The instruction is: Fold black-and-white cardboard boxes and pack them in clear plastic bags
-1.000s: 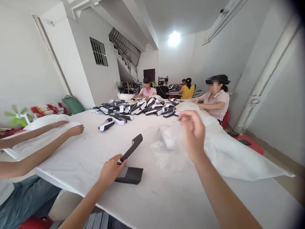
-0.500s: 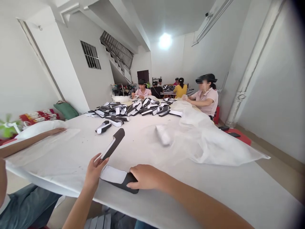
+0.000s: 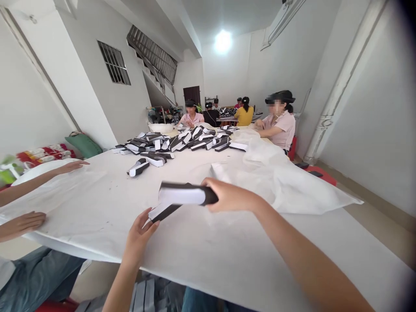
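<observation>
My left hand [image 3: 143, 229] is closed on the near end of a long, narrow black-and-white box [image 3: 166, 212]. Gripped at its black end by my right hand [image 3: 224, 195], a second black-and-white box [image 3: 182, 195] is raised above the table, its white panel facing me. It overlaps the far part of the left hand's box, and I cannot tell whether the two touch. Just beyond my right hand, a white piece [image 3: 219, 171] shows through thin clear plastic. What exactly the boxes are made for is not visible.
A pile of similar boxes [image 3: 175, 143] covers the table's far side. A translucent plastic bag [image 3: 292, 186] spreads to the right. A neighbour's hands [image 3: 30, 223] rest on the white table [image 3: 201, 264] at left. A co-worker [image 3: 276, 125] sits at far right, and others sit behind.
My right hand has lifted its box off the table edge and carried it forward and right. My left hand's box has tipped lower, toward the right. A neighbour's second hand has appeared at left.
</observation>
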`<state>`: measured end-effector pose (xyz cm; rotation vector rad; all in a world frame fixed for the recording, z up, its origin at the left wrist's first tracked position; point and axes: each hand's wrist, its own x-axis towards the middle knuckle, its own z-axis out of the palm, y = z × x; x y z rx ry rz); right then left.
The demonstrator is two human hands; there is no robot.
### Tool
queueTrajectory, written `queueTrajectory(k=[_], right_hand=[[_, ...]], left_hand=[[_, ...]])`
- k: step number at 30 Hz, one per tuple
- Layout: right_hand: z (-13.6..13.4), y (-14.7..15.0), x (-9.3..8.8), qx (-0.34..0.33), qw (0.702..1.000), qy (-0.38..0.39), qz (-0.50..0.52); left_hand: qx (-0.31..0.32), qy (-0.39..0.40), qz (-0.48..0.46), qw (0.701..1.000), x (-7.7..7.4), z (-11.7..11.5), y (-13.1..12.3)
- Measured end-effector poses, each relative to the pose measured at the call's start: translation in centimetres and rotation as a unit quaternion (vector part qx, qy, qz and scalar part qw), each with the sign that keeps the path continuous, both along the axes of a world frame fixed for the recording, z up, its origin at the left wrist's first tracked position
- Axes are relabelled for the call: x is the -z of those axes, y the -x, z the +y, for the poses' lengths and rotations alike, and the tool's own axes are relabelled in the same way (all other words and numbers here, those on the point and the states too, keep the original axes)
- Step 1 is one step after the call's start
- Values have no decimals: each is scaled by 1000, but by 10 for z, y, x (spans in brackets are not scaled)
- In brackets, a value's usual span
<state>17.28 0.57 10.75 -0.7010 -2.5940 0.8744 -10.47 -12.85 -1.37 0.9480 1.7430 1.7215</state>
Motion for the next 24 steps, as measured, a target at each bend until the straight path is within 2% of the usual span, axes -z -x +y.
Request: queueTrajectory(k=[3,6,9,12,14,16,18,20,22,24], right_hand=[[17,-22,-15,66,991,72,89],[25,-27,-18,146,973,76,163],[32,-15,-8,186,943,106,256],[40,7,11,208,906,172,326],[44,21,23,224,879,222,357],[45,30,31,229,840,284,402],[47,33,36,216,804,337,439],[48,31,38,196,791,366,449],[50,27,39,187,805,369,425],[52,26,42,195,823,366,389]], left_hand=[[42,-41,-1,998,-9,0,-28],[30,-94,13,995,-17,6,-47],[-9,-171,37,985,-26,23,-59],[-28,-218,72,973,-41,52,-75],[-16,-227,90,970,-51,75,-90],[19,-241,107,964,-57,95,-106],[74,-261,133,953,-58,108,-118],[134,-280,163,937,-53,114,-124],[177,-294,169,924,-44,114,-125],[189,-293,130,928,-36,111,-123]])
